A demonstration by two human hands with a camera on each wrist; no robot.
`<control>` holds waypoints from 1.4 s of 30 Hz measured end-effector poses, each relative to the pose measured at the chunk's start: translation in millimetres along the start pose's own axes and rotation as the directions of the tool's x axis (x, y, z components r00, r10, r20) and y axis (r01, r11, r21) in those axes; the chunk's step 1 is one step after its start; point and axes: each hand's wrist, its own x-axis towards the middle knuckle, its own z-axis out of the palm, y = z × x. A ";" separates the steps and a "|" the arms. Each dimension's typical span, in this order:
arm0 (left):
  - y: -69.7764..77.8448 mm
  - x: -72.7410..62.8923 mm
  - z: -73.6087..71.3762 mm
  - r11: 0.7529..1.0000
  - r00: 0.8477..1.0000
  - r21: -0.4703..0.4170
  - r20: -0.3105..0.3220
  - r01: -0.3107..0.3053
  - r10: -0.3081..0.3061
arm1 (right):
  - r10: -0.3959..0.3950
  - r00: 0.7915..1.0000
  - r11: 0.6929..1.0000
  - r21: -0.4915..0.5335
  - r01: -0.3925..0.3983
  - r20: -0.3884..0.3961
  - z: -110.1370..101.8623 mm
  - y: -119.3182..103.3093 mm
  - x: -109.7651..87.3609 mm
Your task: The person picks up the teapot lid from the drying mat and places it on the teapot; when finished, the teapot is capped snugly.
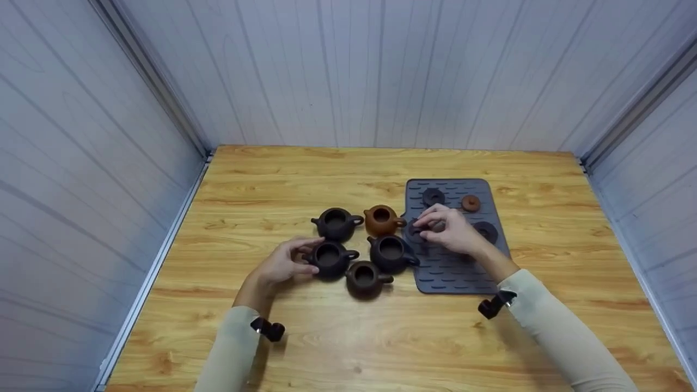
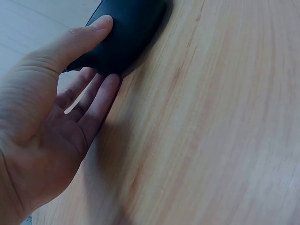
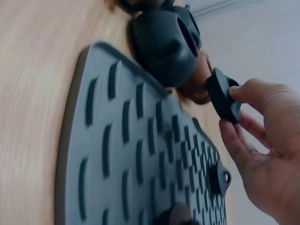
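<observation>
My left hand [image 1: 280, 261] holds a dark lidless teapot [image 1: 331, 275] at its spout side. In the left wrist view, the thumb lies on the wall of this teapot [image 2: 136, 33] and the fingertips touch low near its base. Over the grey mat [image 1: 452, 279], my right hand [image 1: 456, 234] pinches a dark teapot lid [image 1: 415, 231]. The right wrist view shows this lid [image 3: 223, 96] tilted between thumb and fingers, raised off the mat. Another dark teapot [image 1: 392, 265] stands at the mat's left edge, beside an orange-brown teapot [image 1: 384, 227].
A further dark teapot [image 1: 336, 235] stands behind the held one, and a brown teapot [image 1: 364, 289] in front. On the mat lie a dark lid [image 1: 433, 196], an orange-brown lid [image 1: 471, 203] and another dark lid [image 1: 485, 232], partly behind my right hand. Panel walls [image 1: 348, 81] enclose the wooden table [image 1: 348, 348].
</observation>
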 end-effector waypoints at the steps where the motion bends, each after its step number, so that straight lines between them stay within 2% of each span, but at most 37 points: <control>1: 0.4 0.2 -0.2 1.000 1.000 0.004 -0.003 0.009 -0.009 | -0.005 1.000 1.000 0.003 0.005 0.004 1.9 -2.5 1.8; 4: 1.0 0.6 -0.7 1.000 1.000 0.015 -0.005 0.009 -0.009 | -0.027 0.999 1.000 0.015 0.026 0.025 7.8 -9.8 7.2; 13: 2.8 -0.4 0.6 1.000 1.000 -0.026 -0.005 -0.003 0.003 | -0.061 0.996 0.997 0.050 0.057 0.067 23.1 -32.3 19.8; 29: 4.9 -3.7 -1.7 0.997 0.999 0.066 0.027 -0.034 0.033 | -0.108 0.988 0.989 0.116 0.095 0.112 54.4 -68.8 39.6; 42: 7.0 -4.1 -2.2 0.999 0.999 0.033 0.043 -0.001 0.000 | -0.172 0.973 0.975 0.171 0.144 0.157 80.5 -95.2 53.2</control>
